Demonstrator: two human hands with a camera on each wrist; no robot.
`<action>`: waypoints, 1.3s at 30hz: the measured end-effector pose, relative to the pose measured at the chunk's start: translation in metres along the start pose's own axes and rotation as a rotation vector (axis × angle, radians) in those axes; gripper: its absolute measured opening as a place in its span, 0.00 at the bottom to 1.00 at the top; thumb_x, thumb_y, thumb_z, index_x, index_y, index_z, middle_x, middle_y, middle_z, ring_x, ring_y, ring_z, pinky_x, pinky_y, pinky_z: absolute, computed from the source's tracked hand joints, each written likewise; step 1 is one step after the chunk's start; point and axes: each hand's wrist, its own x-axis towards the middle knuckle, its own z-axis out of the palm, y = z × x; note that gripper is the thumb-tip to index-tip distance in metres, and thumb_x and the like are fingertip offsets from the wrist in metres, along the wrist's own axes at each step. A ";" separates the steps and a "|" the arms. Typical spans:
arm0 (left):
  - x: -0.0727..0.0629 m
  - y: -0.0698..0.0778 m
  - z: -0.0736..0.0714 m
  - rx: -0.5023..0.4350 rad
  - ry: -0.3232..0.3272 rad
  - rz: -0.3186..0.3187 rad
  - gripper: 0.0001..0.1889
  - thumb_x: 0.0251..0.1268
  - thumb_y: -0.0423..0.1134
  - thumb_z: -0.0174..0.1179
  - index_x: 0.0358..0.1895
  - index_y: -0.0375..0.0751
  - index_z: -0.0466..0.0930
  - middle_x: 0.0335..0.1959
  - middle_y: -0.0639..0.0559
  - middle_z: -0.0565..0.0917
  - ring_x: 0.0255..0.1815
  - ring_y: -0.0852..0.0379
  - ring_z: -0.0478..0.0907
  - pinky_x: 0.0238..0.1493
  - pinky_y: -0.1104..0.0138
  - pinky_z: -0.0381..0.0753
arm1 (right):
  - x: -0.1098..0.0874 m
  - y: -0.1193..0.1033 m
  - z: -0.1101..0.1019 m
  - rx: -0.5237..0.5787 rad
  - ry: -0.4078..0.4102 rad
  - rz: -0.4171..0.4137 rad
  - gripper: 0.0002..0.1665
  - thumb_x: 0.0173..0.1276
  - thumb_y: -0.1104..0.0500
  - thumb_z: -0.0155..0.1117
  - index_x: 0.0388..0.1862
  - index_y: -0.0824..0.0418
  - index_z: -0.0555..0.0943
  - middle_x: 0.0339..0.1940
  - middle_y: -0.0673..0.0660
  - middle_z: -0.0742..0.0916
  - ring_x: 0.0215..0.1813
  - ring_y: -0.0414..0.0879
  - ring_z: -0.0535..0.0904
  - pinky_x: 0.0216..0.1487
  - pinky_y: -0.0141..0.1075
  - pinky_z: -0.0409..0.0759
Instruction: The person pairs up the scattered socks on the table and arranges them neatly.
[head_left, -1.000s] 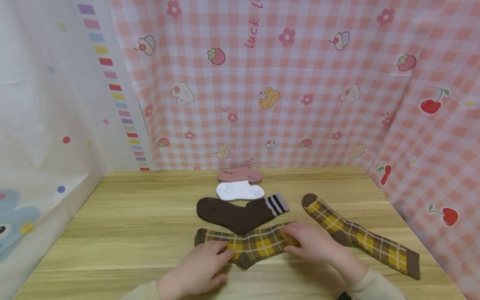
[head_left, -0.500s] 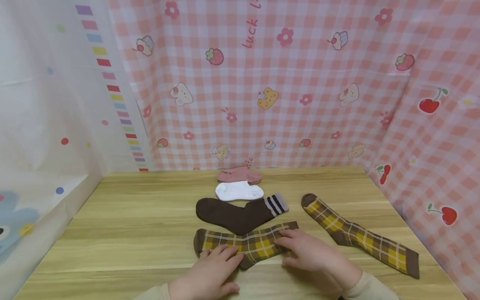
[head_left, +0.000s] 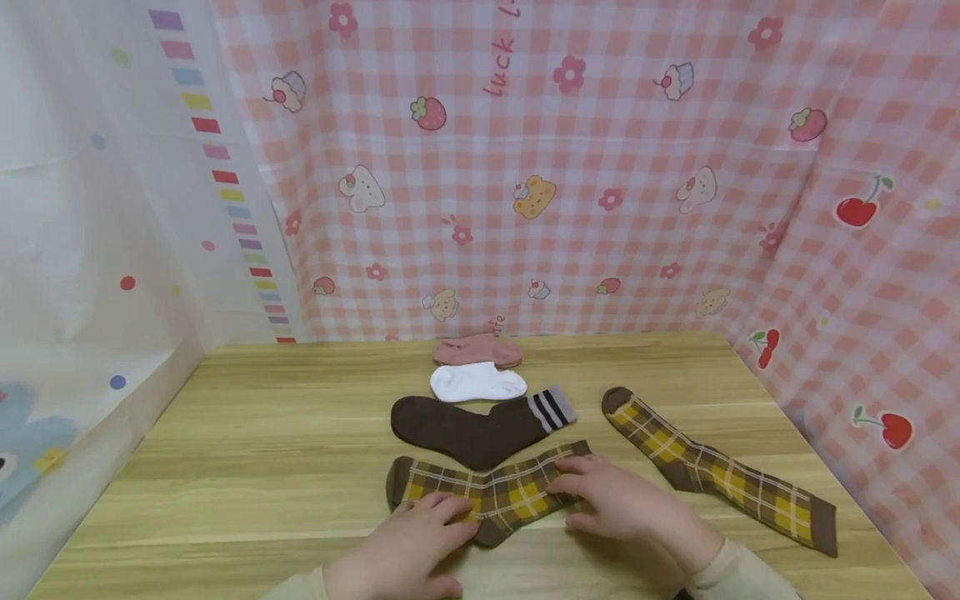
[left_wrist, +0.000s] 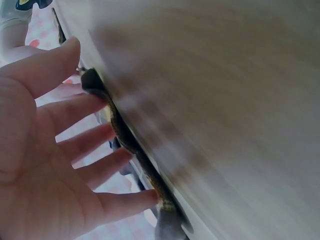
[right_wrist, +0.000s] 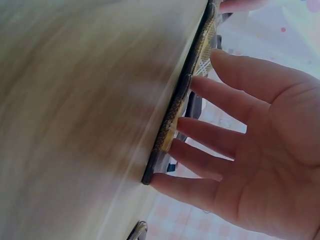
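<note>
In the head view, a yellow and brown plaid sock point(head_left: 517, 496) lies flat near the front of the table, its toe to the left and cuff to the right. My left hand point(head_left: 412, 542) rests its fingertips on the foot part, covering some of the lower edge. At the leg near the cuff, my right hand point(head_left: 626, 504) touches with its fingertips. Both wrist views show fairly straight, spread fingers: the left hand point(left_wrist: 60, 145) and the right hand point(right_wrist: 250, 135) meet the sock with their tips and curl round nothing.
A matching plaid sock point(head_left: 750, 492) lies slanted at the right. Behind the touched sock, a dark brown sock point(head_left: 465, 429) with a striped cuff, a white ankle sock point(head_left: 476, 382) and a pink sock point(head_left: 480, 350) form a column on the wooden table point(head_left: 262, 450). Patterned curtains point(head_left: 525, 250) surround it.
My right hand has slid slightly left and down off the cuff end, uncovering it. My left hand has shifted a little right and nearer. The touched sock's heel sits slightly closer; other socks stay put.
</note>
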 end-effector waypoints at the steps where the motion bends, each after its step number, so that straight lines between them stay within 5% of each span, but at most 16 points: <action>1: -0.001 -0.001 0.000 0.005 0.007 0.009 0.33 0.57 0.56 0.68 0.66 0.50 0.75 0.68 0.50 0.71 0.67 0.44 0.67 0.53 0.38 0.75 | 0.000 0.001 0.000 0.004 -0.001 -0.001 0.23 0.64 0.52 0.71 0.58 0.54 0.82 0.65 0.65 0.77 0.63 0.64 0.73 0.62 0.57 0.72; 15: -0.011 -0.018 0.003 -0.009 0.137 0.123 0.23 0.61 0.51 0.68 0.60 0.52 0.81 0.64 0.51 0.75 0.63 0.49 0.72 0.49 0.39 0.76 | 0.002 0.005 0.003 0.009 0.005 -0.018 0.24 0.64 0.54 0.70 0.59 0.54 0.81 0.65 0.65 0.77 0.64 0.62 0.73 0.62 0.56 0.72; 39: -0.012 -0.040 0.002 0.050 0.198 0.248 0.18 0.62 0.47 0.67 0.55 0.54 0.83 0.63 0.52 0.77 0.60 0.50 0.74 0.52 0.46 0.77 | 0.004 0.002 0.002 0.023 -0.001 -0.036 0.24 0.64 0.53 0.71 0.59 0.54 0.80 0.66 0.65 0.76 0.64 0.62 0.73 0.63 0.56 0.72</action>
